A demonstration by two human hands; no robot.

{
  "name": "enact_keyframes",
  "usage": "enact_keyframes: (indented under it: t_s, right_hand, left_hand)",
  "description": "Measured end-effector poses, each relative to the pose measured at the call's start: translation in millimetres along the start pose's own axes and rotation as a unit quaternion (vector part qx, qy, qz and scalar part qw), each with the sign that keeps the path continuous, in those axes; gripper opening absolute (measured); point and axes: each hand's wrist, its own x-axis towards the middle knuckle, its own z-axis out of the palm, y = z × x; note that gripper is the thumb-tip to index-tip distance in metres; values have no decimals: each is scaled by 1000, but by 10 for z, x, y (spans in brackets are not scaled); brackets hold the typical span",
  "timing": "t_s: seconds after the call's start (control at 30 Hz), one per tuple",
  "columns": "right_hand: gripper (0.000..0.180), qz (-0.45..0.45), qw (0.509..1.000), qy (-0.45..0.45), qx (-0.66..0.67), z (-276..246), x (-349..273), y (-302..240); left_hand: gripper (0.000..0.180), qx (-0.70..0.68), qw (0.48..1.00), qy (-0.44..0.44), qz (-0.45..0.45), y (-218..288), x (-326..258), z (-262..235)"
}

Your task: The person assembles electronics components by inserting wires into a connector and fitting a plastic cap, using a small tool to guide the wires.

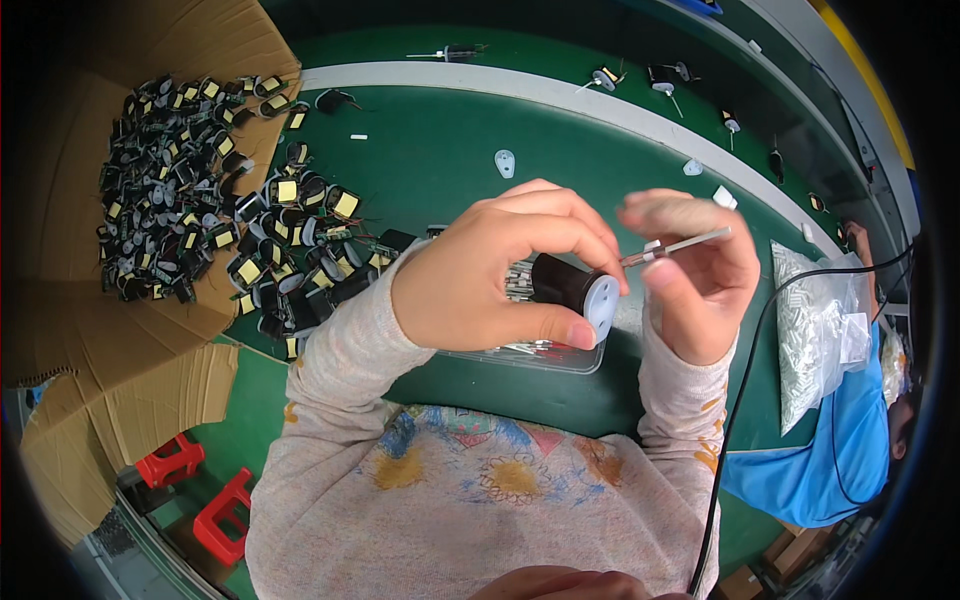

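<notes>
My left hand (490,265) is closed round a dark, rounded part (562,283). A pale grey end cap (601,308) with small holes faces right on it, and my thumb presses at the cap's lower edge. Close by on the right, my right hand (705,275) pinches a thin whitish stick-like piece (690,241) between thumb and fingers. The inner end of this piece points at the top of the cap; whether the two touch I cannot tell. Beneath my hands lies a clear plastic tray (570,364) of small, thin white and reddish pieces, partly hidden.
A cardboard box (60,290) on the left holds many dark parts, and a pile of them (300,240) spills onto the green table (430,120). A bag of white pieces (800,340) lies right, beside a black cable (750,390) and another person's blue garment (850,430).
</notes>
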Motion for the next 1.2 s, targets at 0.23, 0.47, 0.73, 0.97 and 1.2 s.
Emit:
enact_keyframes:
  t_s: [0.23,0.47,0.73,0.97,1.2]
  right_hand:
    - [17,-18,996,-61,-62,-88,58,-44]
    - [15,-103,991,-33,-76,-146,55,-43]
    - [22,-213,956,87,-180,-79,-155,-265]
    - [20,-232,924,-52,-300,-63,-102,-379]
    - [25,-220,907,-30,-359,23,-144,-443]
  left_hand:
    - [41,-118,993,12,-23,21,-12,2]
    - [38,-218,974,26,-63,41,-34,0]
    - [42,-107,986,127,-19,35,7,135]
    - [43,68,983,159,69,-51,-44,161]
    - [40,101,977,158,100,-39,-18,159]
